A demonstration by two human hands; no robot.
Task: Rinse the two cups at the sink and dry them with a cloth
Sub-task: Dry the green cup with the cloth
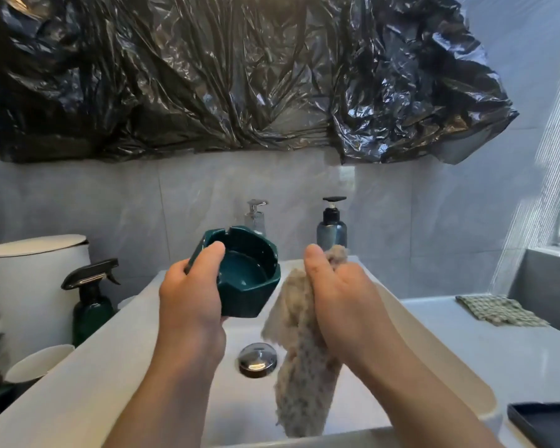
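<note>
My left hand [188,295] holds a dark green angular cup [249,273] above the white sink [117,344], thumb over the near rim, with the cup's opening tilted toward me. Beside it on the right, my right hand [340,299] grips a beige fluffy cloth [301,360] that hangs down over the basin. Cloth and cup are a small gap apart. I cannot tell where a second cup is; a white cup-like rim [39,362] shows at the lower left.
A chrome drain plug [257,358] sits in the basin. Two pump bottles [332,226] stand behind the sink. A green spray bottle [91,302] and white bin [36,286] are left. A checked cloth [498,310] and dark tray [547,425] lie right.
</note>
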